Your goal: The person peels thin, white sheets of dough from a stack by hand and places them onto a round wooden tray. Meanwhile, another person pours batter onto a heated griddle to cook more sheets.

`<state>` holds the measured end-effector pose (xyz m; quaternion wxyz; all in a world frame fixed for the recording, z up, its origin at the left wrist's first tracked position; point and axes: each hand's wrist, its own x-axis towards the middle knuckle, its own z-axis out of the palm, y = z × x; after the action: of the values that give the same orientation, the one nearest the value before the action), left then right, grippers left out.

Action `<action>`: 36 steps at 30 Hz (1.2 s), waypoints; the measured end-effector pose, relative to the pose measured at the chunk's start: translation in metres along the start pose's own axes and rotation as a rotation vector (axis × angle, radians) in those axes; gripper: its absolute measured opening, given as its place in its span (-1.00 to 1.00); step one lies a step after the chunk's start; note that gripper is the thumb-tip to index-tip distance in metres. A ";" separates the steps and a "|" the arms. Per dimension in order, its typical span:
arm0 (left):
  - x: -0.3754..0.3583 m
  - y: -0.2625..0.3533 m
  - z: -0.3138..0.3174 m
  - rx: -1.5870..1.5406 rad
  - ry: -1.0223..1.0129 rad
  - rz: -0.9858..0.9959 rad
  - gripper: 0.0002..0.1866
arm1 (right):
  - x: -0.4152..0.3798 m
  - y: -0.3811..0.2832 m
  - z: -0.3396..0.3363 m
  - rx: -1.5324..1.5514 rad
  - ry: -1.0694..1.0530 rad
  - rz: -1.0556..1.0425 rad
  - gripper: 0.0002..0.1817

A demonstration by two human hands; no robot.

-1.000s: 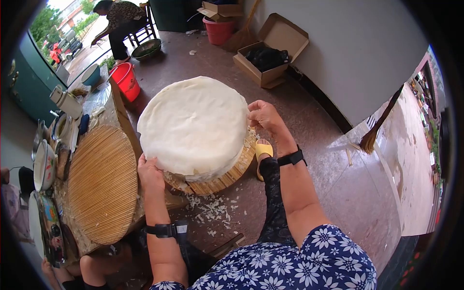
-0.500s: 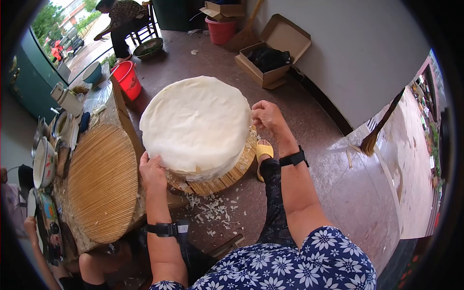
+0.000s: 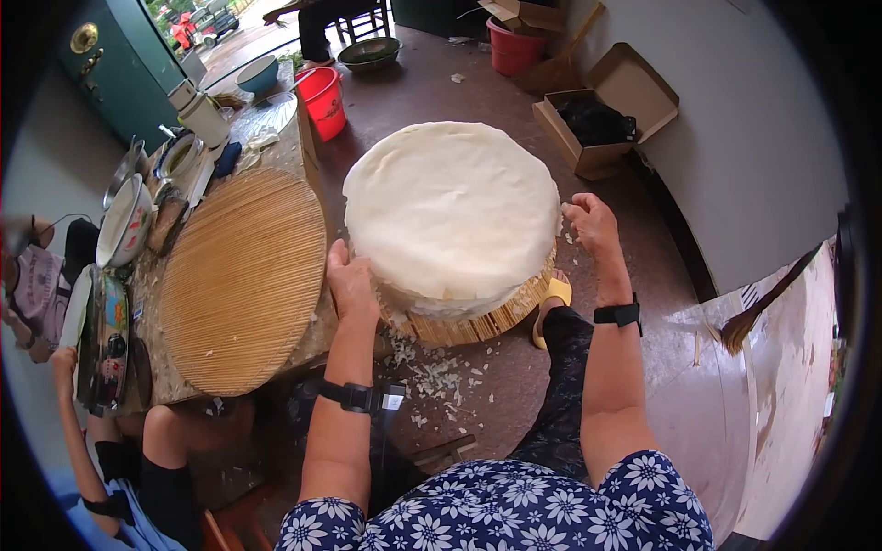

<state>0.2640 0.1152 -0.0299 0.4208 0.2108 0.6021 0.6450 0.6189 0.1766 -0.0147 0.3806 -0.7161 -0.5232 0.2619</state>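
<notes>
A tall stack of thin, round white flatbread sheets (image 3: pixel 450 207) rests on a round straw mat (image 3: pixel 459 329) in front of me. My left hand (image 3: pixel 353 283) is at the stack's near-left edge, thumb raised and apart from the fingers, whose tips are partly hidden. At the right edge, my right hand (image 3: pixel 593 223) has thumb and forefinger pinched together; whatever is between them is too small to make out. Pale flakes (image 3: pixel 441 384) lie scattered on the floor below the stack.
On the left, a worktable (image 3: pixel 308 151) bears a second round straw mat (image 3: pixel 248 275), an enamel basin (image 3: pixel 124 220) and a thermos (image 3: pixel 202 118). Another person's hand (image 3: pixel 64 360) grips a pale blade-like thing. Beyond the stack stand a red bucket (image 3: pixel 322 106) and an open cardboard box (image 3: pixel 583 161).
The view has swung left, so everything appears further right. My left fingers have shifted up along the stack's edge. My right hand remains pinched near the right rim, with small flakes below it.
</notes>
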 end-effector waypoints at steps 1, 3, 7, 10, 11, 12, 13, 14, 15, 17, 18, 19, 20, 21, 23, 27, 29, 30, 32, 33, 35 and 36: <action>-0.003 0.001 0.002 -0.001 0.006 0.002 -0.30 | 0.000 0.000 0.001 -0.021 0.010 0.006 -0.53; -0.010 0.005 0.005 -0.019 -0.083 0.005 -0.32 | 0.000 -0.003 0.004 -0.034 -0.013 0.020 -0.49; -0.004 -0.008 0.005 0.054 -0.147 0.046 -0.32 | -0.009 -0.019 0.009 -0.030 -0.100 0.073 -0.43; -0.002 -0.013 0.003 0.095 -0.180 0.073 -0.30 | -0.011 -0.024 0.012 -0.010 -0.162 0.070 -0.43; -0.002 -0.014 0.004 0.076 -0.168 0.111 -0.30 | -0.012 -0.024 0.012 -0.011 -0.163 0.063 -0.43; -0.002 -0.016 0.005 0.056 -0.157 0.149 -0.30 | -0.012 -0.023 0.012 0.001 -0.158 0.060 -0.43; 0.003 -0.023 0.003 0.052 -0.157 0.152 -0.30 | -0.012 -0.023 0.012 0.014 -0.152 0.057 -0.43; 0.011 -0.035 0.000 0.175 -0.125 0.206 -0.32 | -0.013 -0.024 0.012 0.013 -0.149 0.052 -0.43; 0.011 -0.033 0.001 0.297 -0.093 0.260 -0.33 | -0.014 -0.025 0.013 -0.001 -0.149 0.063 -0.43; 0.009 -0.031 0.000 0.312 -0.099 0.220 -0.35 | -0.012 -0.023 0.014 -0.018 -0.142 0.075 -0.43; 0.007 -0.028 0.001 0.333 -0.103 0.176 -0.36 | -0.011 -0.021 0.016 -0.016 -0.147 0.064 -0.42; 0.008 -0.029 0.000 0.330 -0.111 0.172 -0.36 | -0.011 -0.018 0.016 -0.015 -0.152 0.054 -0.42; 0.009 -0.030 -0.001 0.379 -0.112 0.194 -0.37 | -0.010 -0.015 0.014 -0.021 -0.145 0.060 -0.42; 0.007 -0.028 -0.001 0.427 -0.113 0.216 -0.39 | -0.011 -0.017 0.014 -0.026 -0.155 0.064 -0.42; 0.003 -0.024 0.000 0.525 -0.106 0.274 -0.40 | -0.012 -0.021 0.013 -0.033 -0.162 0.072 -0.41; -0.006 -0.019 0.001 0.743 -0.085 0.484 -0.43 | -0.017 -0.026 0.013 -0.150 -0.149 0.024 -0.41; -0.012 -0.014 0.001 0.803 -0.089 0.558 -0.44 | -0.016 -0.026 0.013 -0.169 -0.143 0.015 -0.41; -0.014 -0.012 0.001 0.911 -0.102 0.700 -0.48 | -0.016 -0.026 0.013 -0.186 -0.131 0.002 -0.41; -0.020 -0.007 0.001 1.017 -0.113 0.843 -0.53 | -0.016 -0.027 0.014 -0.203 -0.120 -0.015 -0.41; -0.025 -0.003 0.002 0.999 -0.249 0.948 -0.59 | -0.018 -0.031 0.013 -0.243 -0.099 -0.027 -0.44; -0.041 0.002 0.008 0.966 -0.461 1.100 -0.71 | -0.021 -0.036 0.015 -0.285 -0.079 -0.039 -0.47; -0.048 0.001 0.009 0.964 -0.461 1.097 -0.71 | -0.022 -0.038 0.016 -0.330 0.002 -0.098 -0.50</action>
<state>0.2979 0.0825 -0.0160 0.0169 0.7691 0.5229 0.3673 0.5785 0.1661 0.0062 0.2706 -0.7426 -0.5932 0.1530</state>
